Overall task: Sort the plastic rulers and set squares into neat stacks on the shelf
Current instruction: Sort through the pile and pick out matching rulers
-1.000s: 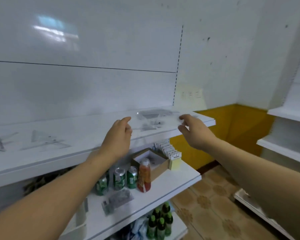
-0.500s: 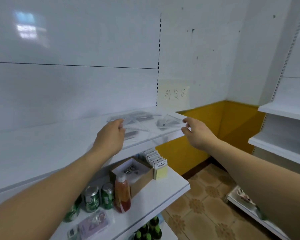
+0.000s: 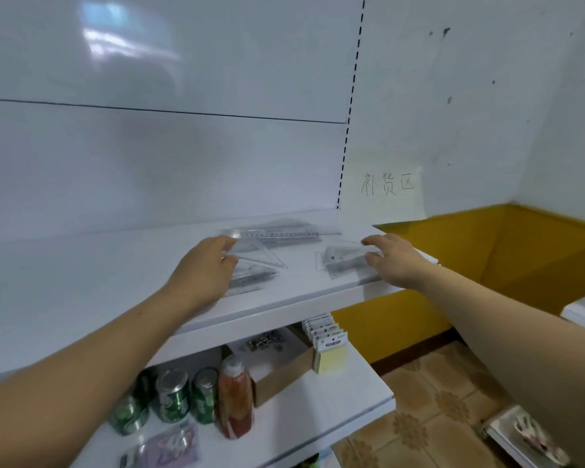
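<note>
While the left hand lays bent fingers over the near corner of a clear triangular plastic set square, pinching or only pressing I cannot tell, the right hand, fingers loose and spread, has come in from the corner of the white upper shelf to touch a second clear set square near that shelf's front edge. At the shelf's back lie long clear plastic rulers. Both hands now meet pieces, so gathering them can probably begin; nothing looks squared into stacks yet.
</note>
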